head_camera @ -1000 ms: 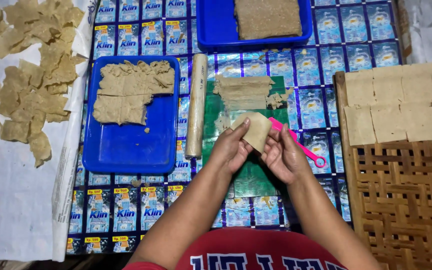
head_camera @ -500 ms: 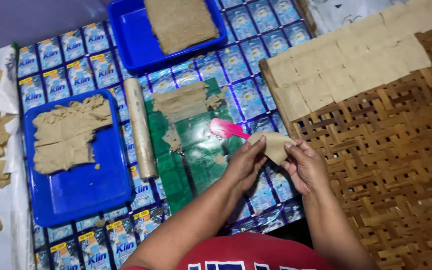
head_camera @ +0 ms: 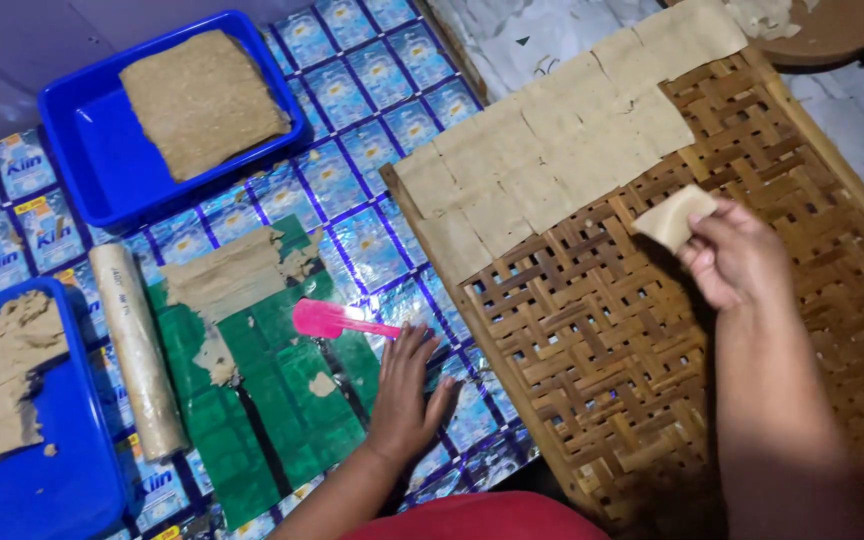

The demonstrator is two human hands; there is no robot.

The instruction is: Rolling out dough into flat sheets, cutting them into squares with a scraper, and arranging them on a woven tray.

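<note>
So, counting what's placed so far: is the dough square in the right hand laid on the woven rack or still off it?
Off it: the right hand holds the dough square above the woven rack.

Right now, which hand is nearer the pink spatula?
Left. The left hand rests flat just below the pink spatula; the right hand holds a dough square over the woven tray.

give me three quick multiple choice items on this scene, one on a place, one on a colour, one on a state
1. Where is the right hand?
A. over the woven bamboo tray
B. in a blue tray
C. on the rolling pin

2. What colour is the flat plastic scraper?
A. yellow
B. pink
C. white

3. What is the left hand doing?
A. gripping the scraper
B. lifting dough
C. resting flat, fingers spread

A: it holds a thin tan dough square above the weave.
B: plainly pink.
C: palm down on the mat beside the scraper.
</note>
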